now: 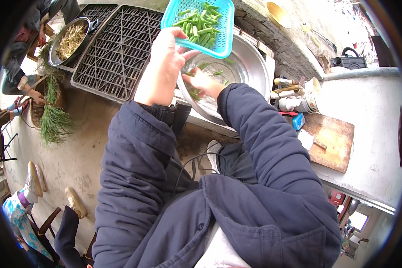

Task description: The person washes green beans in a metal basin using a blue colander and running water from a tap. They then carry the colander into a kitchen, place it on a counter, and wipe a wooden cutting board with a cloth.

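With my left hand I grip the near left corner of a turquoise plastic basket. Cut green vegetable stems lie heaped in it, and it is held above the far side of a large metal basin. My right hand is down in the basin's water, its fingers curled near some green pieces; whether it holds any cannot be made out. More green pieces float beside the hand.
Left of the basin are black plastic crates and a metal pan of pale food. A wooden cutting board with a cleaver lies on the right ledge. Other people sit at left, one beside long green leaves.
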`<move>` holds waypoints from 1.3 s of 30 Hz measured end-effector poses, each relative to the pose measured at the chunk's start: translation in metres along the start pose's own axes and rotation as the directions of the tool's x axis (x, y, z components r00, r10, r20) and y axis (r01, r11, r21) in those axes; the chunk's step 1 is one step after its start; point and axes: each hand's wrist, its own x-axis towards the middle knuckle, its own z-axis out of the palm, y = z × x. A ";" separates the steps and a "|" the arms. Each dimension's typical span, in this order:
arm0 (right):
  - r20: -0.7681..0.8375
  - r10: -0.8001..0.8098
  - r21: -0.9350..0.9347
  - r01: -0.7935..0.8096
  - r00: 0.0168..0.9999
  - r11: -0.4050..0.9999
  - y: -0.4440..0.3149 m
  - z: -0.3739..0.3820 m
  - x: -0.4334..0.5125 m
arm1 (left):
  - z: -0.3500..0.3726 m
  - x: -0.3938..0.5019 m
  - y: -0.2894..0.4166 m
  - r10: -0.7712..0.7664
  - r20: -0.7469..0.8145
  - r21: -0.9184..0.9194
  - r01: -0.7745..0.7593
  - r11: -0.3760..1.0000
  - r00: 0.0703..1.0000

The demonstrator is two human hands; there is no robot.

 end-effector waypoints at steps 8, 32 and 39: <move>0.413 -0.082 0.339 -0.070 0.907 0.938 0.034 -0.005 0.008 | 0.010 -0.014 0.010 0.044 -0.108 0.069 -0.037 0.997 0.993; -0.944 -0.321 -0.204 0.623 0.080 0.755 -0.027 -0.146 -0.021 | -0.014 -0.017 -0.020 0.024 0.185 0.143 -0.051 0.988 0.982; -0.156 0.169 -0.144 -0.192 0.973 0.971 0.067 -0.058 0.011 | 0.003 -0.010 -0.002 0.084 -0.041 0.135 -0.078 0.988 0.996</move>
